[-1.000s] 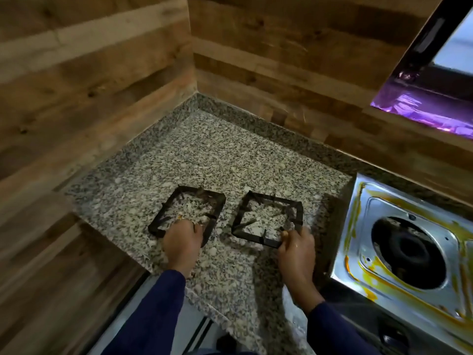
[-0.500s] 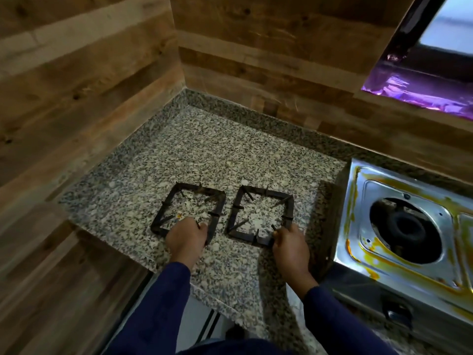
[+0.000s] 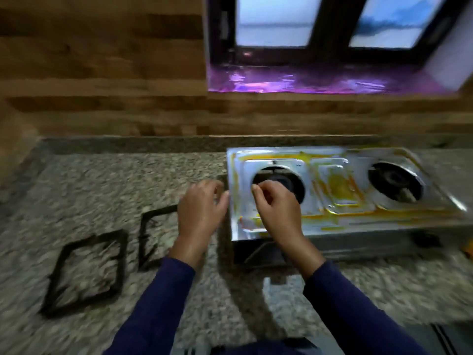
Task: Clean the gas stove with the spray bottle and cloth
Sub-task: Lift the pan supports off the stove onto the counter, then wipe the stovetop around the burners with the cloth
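The steel two-burner gas stove (image 3: pixel 340 201) stands on the granite counter, its top smeared with yellow-orange stains. Both pan-support grates are off it: one black grate (image 3: pixel 87 272) lies at the left, the other grate (image 3: pixel 153 237) just right of it, partly behind my left wrist. My left hand (image 3: pixel 202 208) hovers by the stove's left edge with fingers loosely bent, holding nothing. My right hand (image 3: pixel 276 208) is over the left burner (image 3: pixel 289 180), fingers curled; blur hides whether it touches the burner. The right burner (image 3: pixel 395 181) is bare. No spray bottle or cloth is in view.
The granite counter (image 3: pixel 128 180) runs along a wood-panelled wall (image 3: pixel 115 73). A window with a purple-lit sill (image 3: pixel 320 80) sits above the stove. The counter's front edge is near my sleeves.
Both hands let go of the grates and moved right to the stove. My view swung right, so the whole stove and window now show.
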Tool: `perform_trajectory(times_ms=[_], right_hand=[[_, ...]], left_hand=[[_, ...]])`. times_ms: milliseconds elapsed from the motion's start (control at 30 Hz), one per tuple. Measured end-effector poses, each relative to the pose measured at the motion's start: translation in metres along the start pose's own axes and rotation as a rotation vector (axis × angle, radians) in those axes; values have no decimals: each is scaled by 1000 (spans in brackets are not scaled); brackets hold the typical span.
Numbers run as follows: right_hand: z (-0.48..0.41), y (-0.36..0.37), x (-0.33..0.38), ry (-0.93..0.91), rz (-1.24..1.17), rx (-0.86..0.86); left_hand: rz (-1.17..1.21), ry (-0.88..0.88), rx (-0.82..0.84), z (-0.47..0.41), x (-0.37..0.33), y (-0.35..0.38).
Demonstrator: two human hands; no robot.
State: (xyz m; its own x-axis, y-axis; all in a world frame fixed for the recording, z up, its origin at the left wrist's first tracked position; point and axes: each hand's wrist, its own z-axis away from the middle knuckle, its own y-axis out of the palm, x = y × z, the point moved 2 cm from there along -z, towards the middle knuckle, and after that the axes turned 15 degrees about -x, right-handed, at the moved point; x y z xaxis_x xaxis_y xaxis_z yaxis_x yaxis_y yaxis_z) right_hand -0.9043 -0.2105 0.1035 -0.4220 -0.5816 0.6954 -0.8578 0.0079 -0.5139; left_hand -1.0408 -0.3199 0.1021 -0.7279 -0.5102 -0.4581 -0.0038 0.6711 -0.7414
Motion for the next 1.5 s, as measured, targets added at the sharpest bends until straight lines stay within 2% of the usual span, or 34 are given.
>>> perform_trajectory(times_ms=[233,400,567,633,733,933,1033,1200,1300,1433,1500], right_hand=[[-28,-152,-152,222,70,-242],[-21,-261,-277,425,151,-378],[-23,-334,-383,552,264,-422],[-31,-350,-425,565,320,-373],[-45,-355,-474,486,397,-225],[-71,-328,-526,282,553,110],[-71,-315,-540,191,692,159],[-91,-304,-548,251,796,254],[-101,-320,-546,363,584,212],[-113,-353,-535,874,52,25],[-116,-367,-522,1064,-191,-100]], left_hand=[[337,480,78,38,-194,107],[458,690,213,98,-314,175],[546,858,294,143,-387,244],[523,943,294,158,-405,270],[444,1013,288,173,-410,290],[347,1071,220,187,-399,296],[335,1092,203,185,-400,293],[347,1075,212,184,-398,296],[343,1055,197,188,-397,300],[336,1051,208,190,-396,300],[348,1055,231,187,-396,297]])
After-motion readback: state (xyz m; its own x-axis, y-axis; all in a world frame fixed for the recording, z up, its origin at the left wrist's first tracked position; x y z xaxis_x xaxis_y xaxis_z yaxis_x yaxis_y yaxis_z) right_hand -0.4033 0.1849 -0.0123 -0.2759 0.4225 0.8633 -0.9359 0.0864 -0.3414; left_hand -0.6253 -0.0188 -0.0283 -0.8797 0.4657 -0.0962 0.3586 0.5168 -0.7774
